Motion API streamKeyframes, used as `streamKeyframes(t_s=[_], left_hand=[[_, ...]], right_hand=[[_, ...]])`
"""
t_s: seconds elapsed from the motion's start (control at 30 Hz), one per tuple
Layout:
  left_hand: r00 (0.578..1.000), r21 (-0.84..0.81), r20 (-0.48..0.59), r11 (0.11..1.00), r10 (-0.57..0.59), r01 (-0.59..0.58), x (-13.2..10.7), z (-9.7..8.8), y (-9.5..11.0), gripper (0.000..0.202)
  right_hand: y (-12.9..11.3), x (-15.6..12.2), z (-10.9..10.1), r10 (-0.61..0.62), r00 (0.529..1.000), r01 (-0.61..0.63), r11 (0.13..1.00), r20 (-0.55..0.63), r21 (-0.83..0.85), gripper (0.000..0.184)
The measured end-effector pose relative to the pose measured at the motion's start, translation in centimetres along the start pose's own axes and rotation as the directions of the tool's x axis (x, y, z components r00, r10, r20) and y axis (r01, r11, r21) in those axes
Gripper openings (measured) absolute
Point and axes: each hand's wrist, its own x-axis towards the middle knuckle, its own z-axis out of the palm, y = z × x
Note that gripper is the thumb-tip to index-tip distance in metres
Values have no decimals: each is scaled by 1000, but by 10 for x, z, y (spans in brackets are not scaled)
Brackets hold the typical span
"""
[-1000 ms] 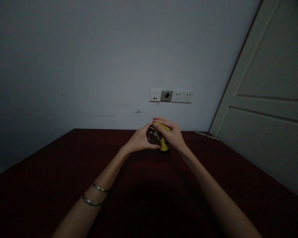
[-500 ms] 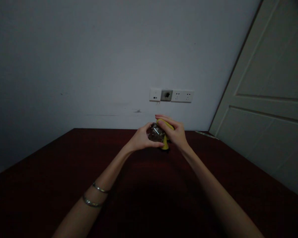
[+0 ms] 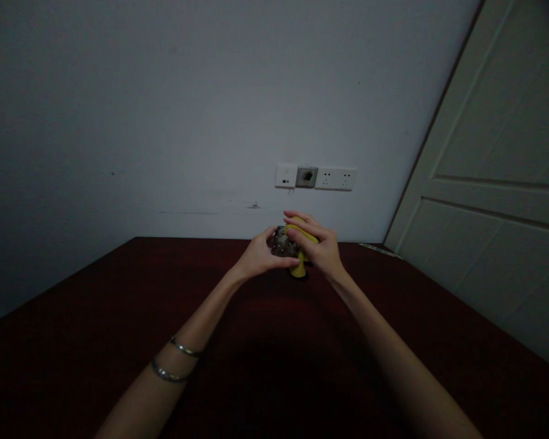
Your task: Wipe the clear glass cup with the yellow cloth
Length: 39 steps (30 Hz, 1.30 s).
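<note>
Near the far edge of the dark red table, my left hand is wrapped round a dark, see-through glass object with a shiny surface. Its exact kind is hard to make out in the dim light. My right hand grips a yellow cloth and presses it against the right side of the glass object. One end of the cloth, with a dark edge, hangs below my fingers. My left thumb lies along the lower front of the object, close to the cloth.
The dark red table reaches to a pale wall. A row of sockets is set in the wall behind my hands. To the right stands a panelled door. A thin flat strip lies near the table's far right corner.
My right hand and the yellow cloth have shifted slightly left over the glass object. The object has turned a little, and the cloth's hanging end has swung left.
</note>
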Motion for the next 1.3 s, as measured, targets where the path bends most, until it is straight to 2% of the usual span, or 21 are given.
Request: streamKeyframes(t_s=[0.13, 0.2, 0.3, 0.37, 0.53, 0.6, 0.7, 0.8, 0.87, 0.93, 1.03, 1.1, 1.13, 1.2, 1.3], left_hand=[[995, -50, -90, 998, -47, 43, 1, 0, -2, 53], [989, -107, -124, 992, -83, 70, 1, 1, -2, 55], [986, -209, -82, 970, -146, 126, 0, 4, 0, 67], [985, -249, -51, 958, -164, 146, -1, 5, 1, 74], [979, -299, 45, 932, -199, 203, -4, 6, 4, 79], [978, -293, 49, 933, -204, 209, -5, 6, 5, 77], [982, -236, 30, 953, -188, 190, -5, 6, 9, 73], [992, -137, 5, 982, -130, 129, -4, 5, 11, 69], [997, -50, -44, 997, -59, 57, -3, 4, 9, 67], [996, 52, -93, 999, 2, 3, -2, 1, 5, 67], [995, 213, -100, 977, 28, -6, 0, -3, -3, 67], [996, 301, -86, 953, 31, -3, 0, -6, -6, 64], [996, 331, -89, 944, 30, 1, 0, -7, -7, 63], [994, 351, -107, 936, 21, 18, -1, -7, -7, 64], [992, 348, -126, 937, 13, 32, -3, -4, -3, 68]], right_hand=[[-9, -1, 1, -81, 986, 84, 996, 145, -11, 21], [-10, 0, 2, -66, 990, 66, 998, 124, 2, 19], [-6, 1, 2, 25, 1000, -26, 998, 15, 66, 19], [-2, 2, 0, 73, 997, -73, 991, 6, 115, 21], [-4, 5, -13, 11, 986, -39, 985, 169, 165, 17], [-6, 6, -17, -12, 976, -22, 988, 217, 154, 17], [-5, 7, -19, 27, 977, -58, 988, 211, 142, 18], [0, 7, -16, 83, 989, -99, 986, 118, 132, 19], [0, 5, -12, 77, 995, -84, 992, 67, 99, 19], [-4, 3, -8, 18, 998, -20, 999, 67, 32, 19], [-15, 0, -3, -106, 964, 135, 985, 242, -107, 22], [-20, -2, 0, -136, 919, 212, 962, 369, -174, 24], [-21, -3, 1, -139, 908, 232, 953, 396, -196, 25], [-19, -3, 3, -146, 924, 234, 946, 352, -223, 25], [-9, -4, 7, -120, 977, 155, 968, 177, -200, 23]])
